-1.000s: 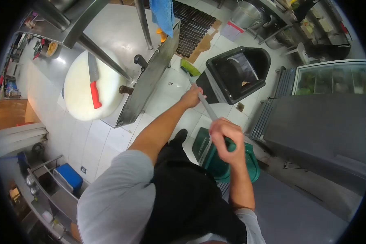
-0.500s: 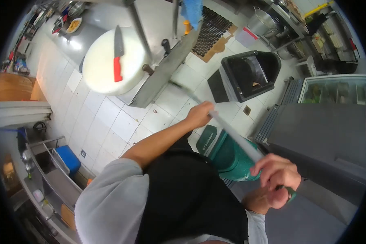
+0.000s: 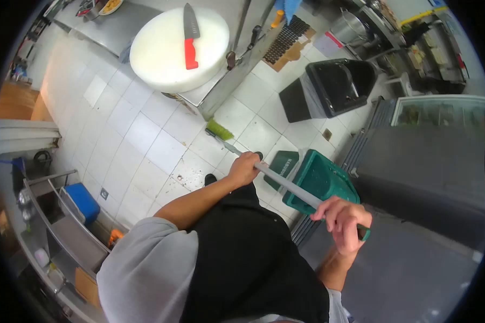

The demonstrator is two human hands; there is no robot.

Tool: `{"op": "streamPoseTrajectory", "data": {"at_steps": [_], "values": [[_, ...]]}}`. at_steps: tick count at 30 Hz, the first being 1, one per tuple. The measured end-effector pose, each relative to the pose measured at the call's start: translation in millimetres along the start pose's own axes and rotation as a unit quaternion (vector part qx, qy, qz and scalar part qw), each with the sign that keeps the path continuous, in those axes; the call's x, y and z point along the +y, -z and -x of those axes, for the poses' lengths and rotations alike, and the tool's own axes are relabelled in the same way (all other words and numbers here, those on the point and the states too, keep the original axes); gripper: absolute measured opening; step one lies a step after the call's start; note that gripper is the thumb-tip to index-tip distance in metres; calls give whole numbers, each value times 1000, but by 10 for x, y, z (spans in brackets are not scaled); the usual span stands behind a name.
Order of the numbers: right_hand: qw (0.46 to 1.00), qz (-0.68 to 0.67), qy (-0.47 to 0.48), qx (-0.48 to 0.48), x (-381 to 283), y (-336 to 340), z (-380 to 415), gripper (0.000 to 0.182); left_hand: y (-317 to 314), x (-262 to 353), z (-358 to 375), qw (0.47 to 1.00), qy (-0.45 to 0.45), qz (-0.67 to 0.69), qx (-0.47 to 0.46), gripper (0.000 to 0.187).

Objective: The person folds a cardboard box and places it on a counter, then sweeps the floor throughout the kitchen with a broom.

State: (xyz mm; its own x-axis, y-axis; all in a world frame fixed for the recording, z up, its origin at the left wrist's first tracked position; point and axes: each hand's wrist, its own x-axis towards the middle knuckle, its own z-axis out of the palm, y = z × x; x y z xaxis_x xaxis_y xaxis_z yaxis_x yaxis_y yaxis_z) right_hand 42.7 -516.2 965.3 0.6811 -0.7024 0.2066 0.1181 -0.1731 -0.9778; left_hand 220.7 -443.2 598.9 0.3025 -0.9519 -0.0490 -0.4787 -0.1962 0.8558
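A long grey handle (image 3: 288, 185) runs from a green-bristled broom head (image 3: 220, 130) on the tiled floor up to a green end cap at the right. My left hand (image 3: 244, 169) is wrapped round the lower part of the handle. Near the capped end, my right hand (image 3: 344, 220) grips the same handle, fingers curled over it. Beneath the handle stands a green bin (image 3: 328, 180) with a lettered green lid (image 3: 282, 168) beside it. The broom head lies close to the foot of the metal work table.
A red-handled knife (image 3: 191, 46) lies on a round white block (image 3: 161, 54). Beyond the green bin is a black bin (image 3: 328, 89). A grey counter (image 3: 409, 167) flanks the right side. Crumbs dot the tiles, and a blue container (image 3: 82, 203) is at left.
Both hands have shifted left in view, still holding the handle. The broom head has moved left and down and is now sharp. The view has turned, showing more of the green bin.
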Motion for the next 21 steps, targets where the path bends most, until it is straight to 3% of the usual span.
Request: {"op": "streamPoseTrajectory", "data": {"at_steps": [5,7,9,11,14,16,18,21], "values": [[993,29,104,48,-700,-51,428,47,13,896,-271,988,-113,91,50,31],[991,78,79,79,-728,-31,438,45,-197,1124,-612,982,-138,115,59,27],[981,135,39,132,-371,-5,385,45,-488,901,-945,989,-114,90,13,25],[971,211,-4,108,108,-111,320,44,-897,424,-1212,993,-86,28,-75,26],[986,109,-58,110,280,-156,399,42,-1106,-159,-733,991,-83,37,-100,26],[995,63,-36,71,181,-126,573,42,-939,-235,-150,991,-118,34,-47,25],[999,20,-23,36,71,-117,826,42,-777,-97,441,996,-64,56,12,24],[999,1,-50,-3,-162,-55,1141,40,-627,80,975,1000,0,7,-4,26]]}}
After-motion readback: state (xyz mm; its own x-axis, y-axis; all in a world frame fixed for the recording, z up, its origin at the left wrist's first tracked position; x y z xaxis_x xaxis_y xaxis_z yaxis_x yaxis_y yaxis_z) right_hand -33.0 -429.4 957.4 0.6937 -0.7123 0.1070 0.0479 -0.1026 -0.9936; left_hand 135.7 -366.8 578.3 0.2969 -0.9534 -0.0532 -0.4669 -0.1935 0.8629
